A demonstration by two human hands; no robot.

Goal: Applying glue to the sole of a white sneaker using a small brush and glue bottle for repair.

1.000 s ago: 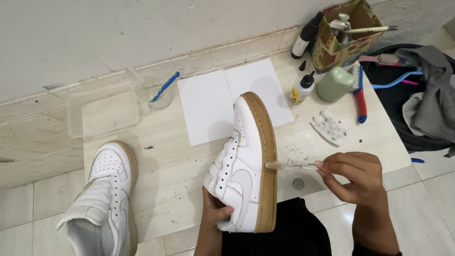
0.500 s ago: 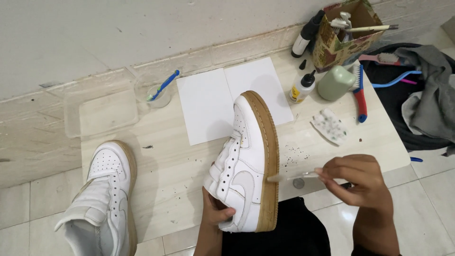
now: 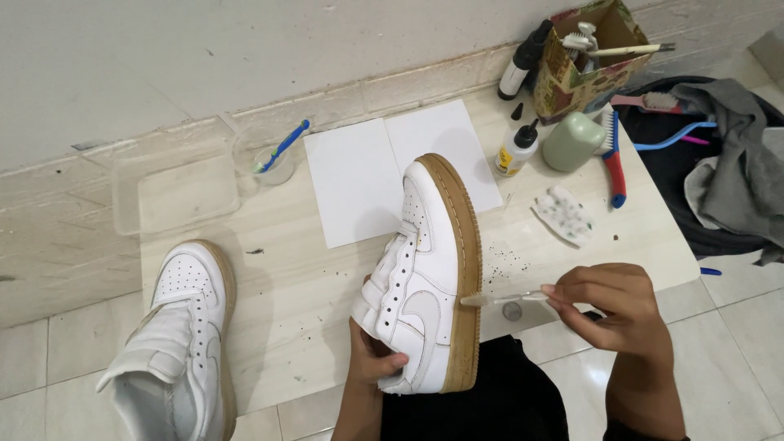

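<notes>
Since a moment before, the brush (image 3: 500, 299) tip had slid a little along the tan sole (image 3: 464, 269), and both hands had barely moved. The left hand (image 3: 374, 358) was closed around the heel of the white shoe (image 3: 423, 278), holding it on its side. The right hand (image 3: 614, 312) pinched the thin brush, its bristles touching the sole. Just under the brush lay a small round cap (image 3: 512, 310). Beyond the shoe was a white paper (image 3: 367, 175) with bare room on it. Past the right hand stood a small white bottle (image 3: 517, 149) with a yellow label, a green bottle (image 3: 573, 140) and a printed box (image 3: 581, 61) of brushes. Left of the left hand lay the other shoe (image 3: 181, 339), hanging over the board (image 3: 278, 286) edge.
</notes>
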